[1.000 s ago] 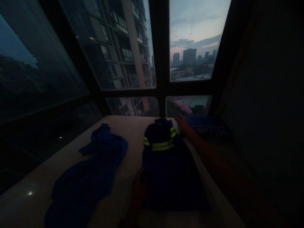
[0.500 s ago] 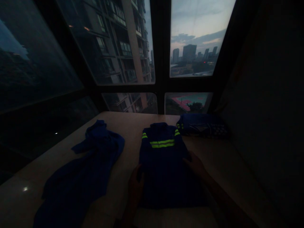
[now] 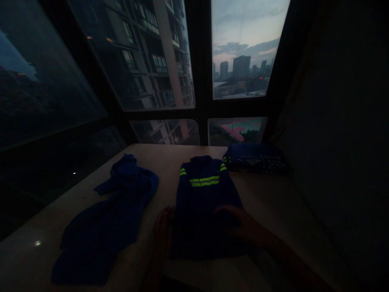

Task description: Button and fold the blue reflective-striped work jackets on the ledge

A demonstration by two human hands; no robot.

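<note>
Light poor. The lower half of the jacket (image 3: 199, 202) was nearly black, its hem hard to trace. The sill (image 3: 170, 162) lost its near edge in the dark, and my forearms were cut off at the bottom of the view.

Count: one jacket; one garment (image 3: 112, 219), blue and crumpled, along the sill's left edge; one bundle (image 3: 255, 158) in the far right corner, its pieces too dim to number. Three yellow-green banded patches on the jacket: one across the chest, one on each sleeve.

The jacket lay flat mid-sill, collar toward the far edge, just short of the bundle.

Grip: my left hand (image 3: 163, 227) was at the jacket's left side, fingers bent; contact could not be made out. My right hand (image 3: 238, 225) lay over its lower right part, fingers reaching inward. Whether either hand pinched cloth, I could not tell.
</note>
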